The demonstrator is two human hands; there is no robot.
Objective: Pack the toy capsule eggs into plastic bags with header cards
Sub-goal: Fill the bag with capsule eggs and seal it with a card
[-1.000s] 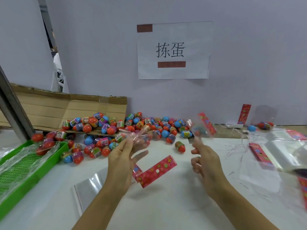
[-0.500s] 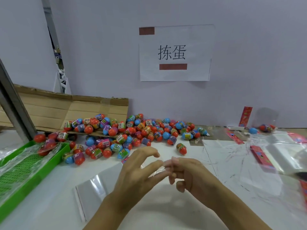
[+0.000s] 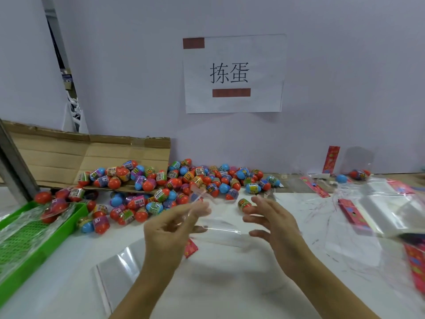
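A left hand [image 3: 170, 229] pinched a clear plastic bag [image 3: 213, 226] above the table [image 3: 230, 284]; the right hand [image 3: 271, 219] hovered beside it, fingers spread, empty.

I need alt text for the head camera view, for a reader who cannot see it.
Two bare hands work a clear plastic bag above a white table: the left hand pinches it, the right hand is spread open. Behind lies a pile of colourful toy capsule eggs, with a green tray at left.
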